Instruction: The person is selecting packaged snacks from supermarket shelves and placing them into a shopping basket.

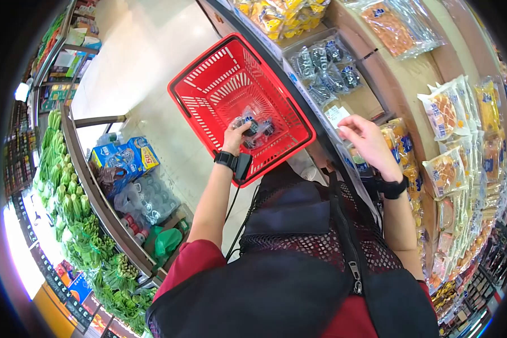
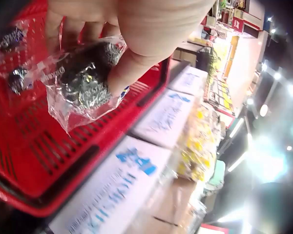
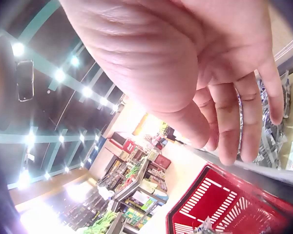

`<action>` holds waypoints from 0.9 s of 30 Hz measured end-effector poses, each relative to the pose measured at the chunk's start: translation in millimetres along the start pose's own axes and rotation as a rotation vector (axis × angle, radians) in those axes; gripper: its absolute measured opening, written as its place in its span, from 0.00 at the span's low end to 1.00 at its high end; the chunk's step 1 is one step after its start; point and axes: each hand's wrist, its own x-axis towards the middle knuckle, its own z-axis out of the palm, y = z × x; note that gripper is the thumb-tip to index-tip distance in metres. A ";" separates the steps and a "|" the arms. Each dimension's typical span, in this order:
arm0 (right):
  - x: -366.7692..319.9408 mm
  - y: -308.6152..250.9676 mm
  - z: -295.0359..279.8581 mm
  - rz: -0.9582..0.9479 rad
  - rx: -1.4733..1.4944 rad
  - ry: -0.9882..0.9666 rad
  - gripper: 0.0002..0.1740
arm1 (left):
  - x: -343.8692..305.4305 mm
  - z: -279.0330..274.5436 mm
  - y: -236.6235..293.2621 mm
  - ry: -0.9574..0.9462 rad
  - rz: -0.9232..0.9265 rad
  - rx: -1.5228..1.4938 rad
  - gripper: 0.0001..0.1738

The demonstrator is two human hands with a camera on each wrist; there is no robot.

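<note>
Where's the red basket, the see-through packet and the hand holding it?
red basket (image 1: 219,73), head view, far mesh wall.
packet (image 2: 83,84), left wrist view, clear wrapper middle.
left hand (image 1: 236,136), head view, back of hand.

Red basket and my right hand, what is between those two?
In the head view, the shelf edge with a white price label lies between the red basket and the right hand.

Red sleeves (image 1: 192,256), black mesh vest (image 1: 315,239), black wrist straps (image 1: 225,160)
</note>
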 end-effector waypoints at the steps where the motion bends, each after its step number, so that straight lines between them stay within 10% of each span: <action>1: 0.6 0.6 -2.3 0.005 0.002 -0.007 0.09 | 21.2 -17.7 -11.3 0.006 -0.007 -0.001 0.16; 15: -18.5 -2.2 -10.8 0.333 0.022 0.211 0.09 | 137.2 -41.7 -118.3 0.105 -0.321 0.167 0.26; 19: -16.7 -6.2 -9.8 0.358 0.001 0.229 0.08 | 203.5 -85.8 -211.3 0.254 -0.107 0.741 0.27; 22: -7.0 -6.6 -10.6 0.338 -0.042 0.209 0.09 | 147.8 -31.9 -140.8 0.410 -0.328 0.472 0.27; 23: -1.0 -6.4 -11.2 0.317 -0.045 0.205 0.10 | 188.2 -63.2 -194.8 0.569 -0.036 0.970 0.32; 27: 31.8 -2.7 -13.2 0.217 -0.212 0.210 0.14 | 160.5 -31.4 -150.9 0.818 -0.100 0.901 0.33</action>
